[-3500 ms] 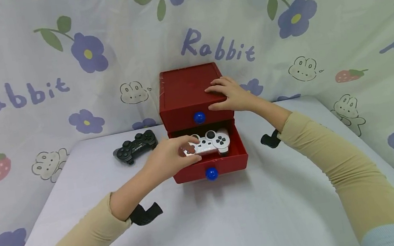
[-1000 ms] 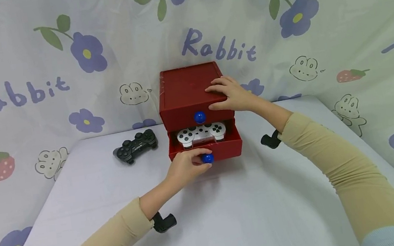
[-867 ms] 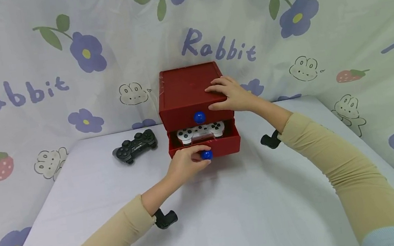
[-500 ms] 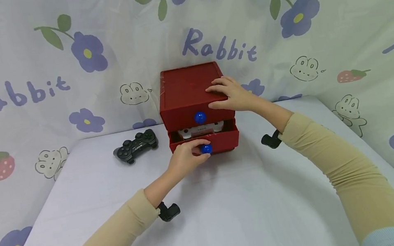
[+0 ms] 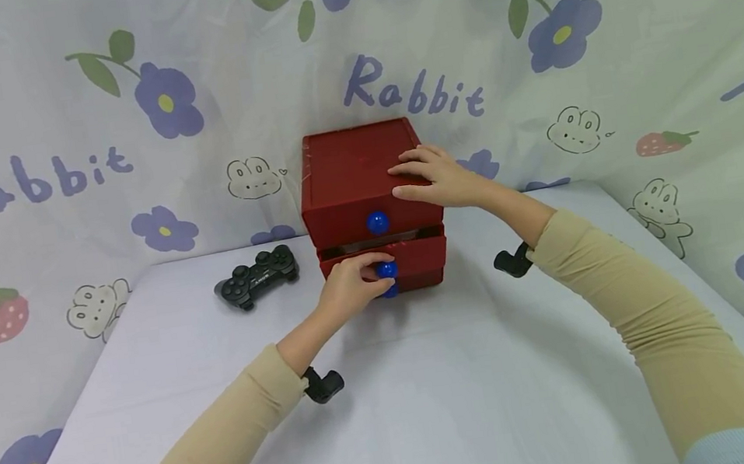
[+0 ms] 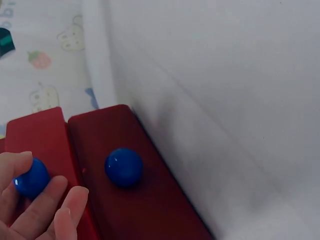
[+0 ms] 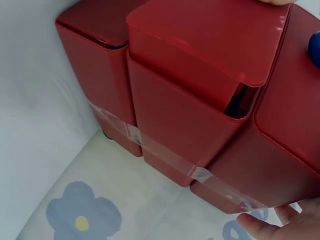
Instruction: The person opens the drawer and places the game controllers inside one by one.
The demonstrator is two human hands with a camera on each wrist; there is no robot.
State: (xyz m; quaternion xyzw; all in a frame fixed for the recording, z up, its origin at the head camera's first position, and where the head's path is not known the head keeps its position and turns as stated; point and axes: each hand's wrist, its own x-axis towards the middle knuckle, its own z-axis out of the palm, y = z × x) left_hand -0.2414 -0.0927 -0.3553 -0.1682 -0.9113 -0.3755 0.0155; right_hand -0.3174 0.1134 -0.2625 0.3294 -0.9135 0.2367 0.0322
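A red drawer cabinet (image 5: 352,164) of three tiers stands against the backdrop, a blue knob on each tier. My left hand (image 5: 349,288) pinches the blue knob (image 5: 387,269) of the middle drawer (image 5: 421,257). That drawer still sticks out slightly; in the right wrist view a narrow dark gap shows beside its front (image 7: 215,40). The white game controller inside is almost wholly hidden. My right hand (image 5: 442,178) rests on the cabinet's top near its right front corner, fingers spread. Beside the pinched knob, the left wrist view shows the bottom drawer's blue knob (image 6: 124,167).
A black game controller (image 5: 258,277) lies on the white table to the left of the cabinet. Behind stands a white printed cloth backdrop (image 5: 237,62). Clear tape (image 7: 165,152) runs along the cabinet's side across the tiers.
The left hand went from the white controller in the drawer to the knob, and the middle drawer has slid inward, covering the controller. The right hand has stayed on the cabinet.
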